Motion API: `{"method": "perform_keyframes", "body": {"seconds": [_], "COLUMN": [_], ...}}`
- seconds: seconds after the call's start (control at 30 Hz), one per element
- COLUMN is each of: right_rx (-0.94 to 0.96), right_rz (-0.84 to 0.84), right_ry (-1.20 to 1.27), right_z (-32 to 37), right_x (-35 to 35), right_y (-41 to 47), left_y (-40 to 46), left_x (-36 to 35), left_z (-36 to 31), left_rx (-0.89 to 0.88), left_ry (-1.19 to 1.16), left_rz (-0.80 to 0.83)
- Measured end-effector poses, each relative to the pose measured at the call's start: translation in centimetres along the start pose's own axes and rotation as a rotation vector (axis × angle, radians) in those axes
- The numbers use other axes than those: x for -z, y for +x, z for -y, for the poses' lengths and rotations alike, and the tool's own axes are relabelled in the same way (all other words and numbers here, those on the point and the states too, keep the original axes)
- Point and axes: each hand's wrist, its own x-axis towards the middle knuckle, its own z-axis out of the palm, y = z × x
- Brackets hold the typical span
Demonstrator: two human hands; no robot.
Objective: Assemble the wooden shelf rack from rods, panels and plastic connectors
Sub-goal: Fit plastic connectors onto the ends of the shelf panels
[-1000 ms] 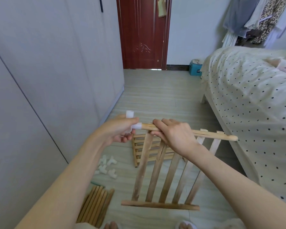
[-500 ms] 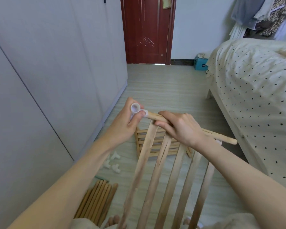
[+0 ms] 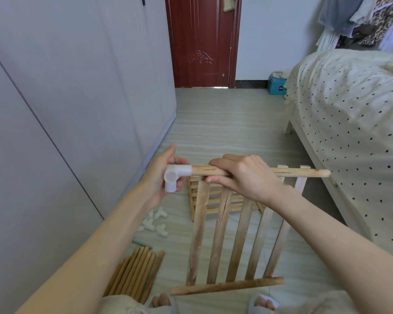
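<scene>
A slatted wooden panel (image 3: 238, 236) hangs in front of me, held up off the floor. My right hand (image 3: 243, 175) grips its top rod (image 3: 300, 172) near the left end. A white plastic corner connector (image 3: 175, 176) sits on that rod's left tip, and my left hand (image 3: 161, 175) holds it with fingers curled behind. A second slatted panel (image 3: 210, 200) lies on the floor beyond, partly hidden. Several loose white connectors (image 3: 156, 222) lie on the floor at left. A bundle of wooden rods (image 3: 134, 274) lies at lower left.
A grey wardrobe (image 3: 66, 98) runs along the left. A bed with a dotted cover (image 3: 354, 123) fills the right. A red door (image 3: 200, 41) closes the far end, with a blue box (image 3: 277, 86) beside it. My feet (image 3: 161, 300) show at the bottom.
The panel has swung back down and level, with its bottom rail in view again. The connector has turned on the rod's tip, its open socket now facing me.
</scene>
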Motion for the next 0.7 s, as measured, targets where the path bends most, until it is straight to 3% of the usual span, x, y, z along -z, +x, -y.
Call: {"method": "perform_keyframes", "body": {"seconds": [0.1, 0.4, 0.7], "right_rx": [-0.002, -0.005, -0.05], "right_rz": [-0.005, -0.085, -0.074], "right_ry": [-0.014, -0.005, 0.001], "right_z": [-0.1, 1.4, 0.6], "right_x": [0.3, 0.3, -1.1], "right_y": [-0.2, -0.7, -1.3], "left_y": [-0.3, -0.5, 0.0], "left_x": [-0.9, -1.0, -1.2], "left_z": [0.3, 0.1, 0.9], "left_rx": [0.069, -0.185, 0.027], "left_ry": [-0.088, 0.053, 0.003], "left_rz": [0.032, 0.094, -0.021]}}
